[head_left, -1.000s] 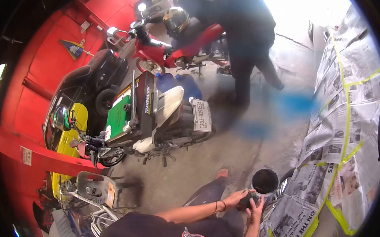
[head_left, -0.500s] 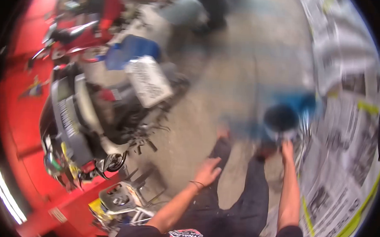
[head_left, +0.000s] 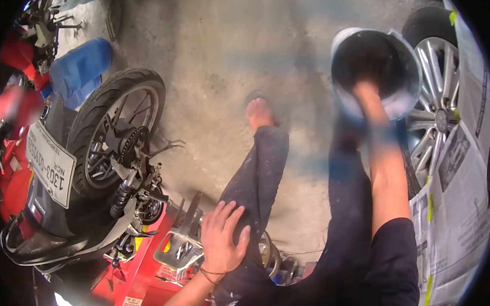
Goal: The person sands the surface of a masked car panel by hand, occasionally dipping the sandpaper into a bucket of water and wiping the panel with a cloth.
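My left hand (head_left: 222, 237) lies with its fingers spread on the dark trouser leg (head_left: 255, 170), holding nothing. Over at the upper right, my right hand (head_left: 365, 91) reaches into a light-coloured bucket (head_left: 407, 98). The fingers disappear in the bucket's dark, blurred inside, so what they touch is hidden. The bucket stands beside a silver spoked car wheel (head_left: 442, 120).
Newspaper held with yellow-green tape (head_left: 456, 192) covers the car along the right. A motorcycle's rear wheel (head_left: 113, 129) and licence plate (head_left: 50, 163) stand on the left, near a blue plastic container (head_left: 80, 67). A metal-framed stool (head_left: 179, 249) is by my left hand.
My view has shifted, with the bucket and car wheel larger at the upper right. My right hand has gone from the bucket's near edge into it. The left hand now lies on my leg.
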`<state>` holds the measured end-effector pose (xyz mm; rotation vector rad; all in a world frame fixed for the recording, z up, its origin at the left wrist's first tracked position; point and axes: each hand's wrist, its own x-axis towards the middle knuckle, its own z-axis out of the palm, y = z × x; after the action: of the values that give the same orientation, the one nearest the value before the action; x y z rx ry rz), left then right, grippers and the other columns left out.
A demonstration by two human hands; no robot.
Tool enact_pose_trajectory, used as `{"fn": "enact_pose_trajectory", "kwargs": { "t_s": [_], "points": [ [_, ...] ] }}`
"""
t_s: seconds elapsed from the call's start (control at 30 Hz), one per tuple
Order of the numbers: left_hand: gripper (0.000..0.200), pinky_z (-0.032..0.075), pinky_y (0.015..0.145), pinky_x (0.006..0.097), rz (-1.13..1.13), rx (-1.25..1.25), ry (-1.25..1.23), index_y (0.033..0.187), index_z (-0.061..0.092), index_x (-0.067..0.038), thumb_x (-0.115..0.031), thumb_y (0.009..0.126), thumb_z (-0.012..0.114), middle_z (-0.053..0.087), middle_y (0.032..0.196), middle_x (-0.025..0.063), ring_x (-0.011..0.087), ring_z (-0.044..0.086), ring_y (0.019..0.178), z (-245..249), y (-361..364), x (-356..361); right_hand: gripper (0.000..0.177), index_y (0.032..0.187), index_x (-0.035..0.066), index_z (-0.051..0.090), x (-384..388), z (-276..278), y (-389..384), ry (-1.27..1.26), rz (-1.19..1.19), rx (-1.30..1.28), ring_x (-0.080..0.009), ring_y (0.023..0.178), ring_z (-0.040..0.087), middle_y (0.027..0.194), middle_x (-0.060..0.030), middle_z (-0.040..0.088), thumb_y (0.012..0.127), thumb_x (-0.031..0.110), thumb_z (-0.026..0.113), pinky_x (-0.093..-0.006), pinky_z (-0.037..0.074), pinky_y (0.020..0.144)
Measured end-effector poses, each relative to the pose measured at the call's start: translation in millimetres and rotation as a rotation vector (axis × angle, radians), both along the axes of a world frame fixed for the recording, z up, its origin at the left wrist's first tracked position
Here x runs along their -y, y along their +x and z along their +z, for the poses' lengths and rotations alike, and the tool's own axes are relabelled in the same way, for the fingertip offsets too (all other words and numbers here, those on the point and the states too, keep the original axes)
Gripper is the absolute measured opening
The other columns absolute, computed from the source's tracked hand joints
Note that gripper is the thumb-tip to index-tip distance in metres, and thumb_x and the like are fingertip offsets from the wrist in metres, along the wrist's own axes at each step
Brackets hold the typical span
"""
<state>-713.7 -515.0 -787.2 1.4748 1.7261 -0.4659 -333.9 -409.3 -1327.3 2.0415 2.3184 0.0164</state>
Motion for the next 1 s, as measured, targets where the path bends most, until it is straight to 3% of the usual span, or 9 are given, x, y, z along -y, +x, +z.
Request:
{"fn": "enact_pose_trajectory", "kwargs": {
  "t_s": [0.07,0.17,0.23,0.33,0.5,0.6,0.67,0.9,1.0],
  "points": [
    [0.053,0.045,0.117,0.0549,-0.026,-0.016,0.031,0.139,0.069,-0.004,-0.016,0.088,0.08,0.068,0.143,0.0217,0.0445,0.061,0.137,-0.3,2.4,-3.4,0.078,0.164,-0.008,0.041,26.3,-61.8,14.9,-0.176,-0.058,0.003,-0.05,0.122,0.068,0.138,-0.0381,0.065,0.098,0.028,0.063,-0.0542,0.053,0.112],
    [0.051,0.045,0.116,0.0553,-0.03,0.013,0.123,0.137,0.07,-0.004,-0.017,0.088,0.08,0.069,0.14,0.0212,0.0438,0.062,0.135,2.8,3.5,-7.2,0.051,0.151,-0.003,0.06,-19.9,17.4,-2.0,-1.174,0.102,0.028,-0.0484,0.14,0.058,0.148,-0.0315,0.063,0.104,0.016,0.051,-0.0554,0.035,0.129],
    [0.05,0.04,0.119,0.0556,0.041,0.064,0.129,0.141,0.068,-0.008,-0.022,0.094,0.077,0.066,0.146,0.0172,0.0398,0.057,0.141,6.9,2.0,0.4,0.059,0.158,-0.008,0.048,-50.2,123.2,-2.8,-1.022,-0.172,-0.277,-0.0508,0.14,0.059,0.155,-0.0371,0.054,0.109,0.024,0.049,-0.0522,0.046,0.121],
    [0.049,0.041,0.118,0.0566,0.057,0.089,0.221,0.141,0.067,-0.009,-0.025,0.095,0.075,0.067,0.142,0.0159,0.0374,0.059,0.137,8.0,-7.4,17.7,0.06,0.156,-0.009,0.051,-4.8,124.8,-4.2,-0.206,-0.085,-0.477,-0.0538,0.142,0.053,0.155,-0.0407,0.051,0.103,0.019,0.055,-0.0591,0.042,0.122],
    [0.046,0.039,0.118,0.0633,-0.19,-0.035,0.122,0.139,0.065,-0.011,-0.031,0.098,0.071,0.07,0.134,0.0136,0.0349,0.061,0.134,10.4,-17.7,38.4,0.063,0.17,0.0,0.034,-9.2,379.4,-34.3,-0.686,-0.529,-0.676,-0.0427,0.163,0.032,0.175,-0.0275,0.033,0.111,0.019,0.045,-0.0486,0.023,0.136],
    [0.047,0.041,0.115,0.0626,-0.458,0.093,0.129,0.142,0.063,-0.014,-0.029,0.098,0.069,0.071,0.131,0.0129,0.0336,0.062,0.134,64.7,-4.0,30.5,0.057,0.158,0.001,0.054,44.6,458.5,-44.6,-0.355,-0.696,-0.911,-0.0418,0.153,0.049,0.161,-0.0285,0.054,0.108,0.028,0.052,-0.0477,0.037,0.13],
    [0.05,0.042,0.113,0.0611,-0.531,0.288,0.216,0.145,0.062,-0.016,-0.03,0.098,0.069,0.071,0.134,0.0134,0.0333,0.062,0.135,128.3,19.8,14.5,0.059,0.159,0.004,0.054,52.0,579.3,-39.2,-0.539,-0.721,-0.919,-0.0433,0.156,0.044,0.168,-0.0279,0.046,0.106,0.029,0.057,-0.0489,0.036,0.13],
    [0.055,0.049,0.107,0.055,-0.523,0.666,0.677,0.149,0.062,-0.014,-0.027,0.097,0.077,0.072,0.135,0.0213,0.041,0.066,0.128,245.4,128.5,-102.0,0.062,0.158,0.01,0.057,207.1,654.5,17.0,-0.349,-0.73,-0.809,-0.046,0.149,0.051,0.166,-0.0253,0.048,0.101,0.031,0.057,-0.0521,0.041,0.126],
    [0.053,0.052,0.102,0.0561,-0.479,0.874,0.772,0.15,0.059,-0.009,-0.023,0.101,0.074,0.071,0.133,0.0279,0.0494,0.067,0.12,357.5,251.7,-177.8,0.049,0.143,0.012,0.072,319.4,650.5,51.7,-0.434,-0.976,-0.871,-0.0461,0.114,0.073,0.121,-0.0283,0.075,0.098,0.027,0.059,-0.0566,0.056,0.102]
  ]
}}
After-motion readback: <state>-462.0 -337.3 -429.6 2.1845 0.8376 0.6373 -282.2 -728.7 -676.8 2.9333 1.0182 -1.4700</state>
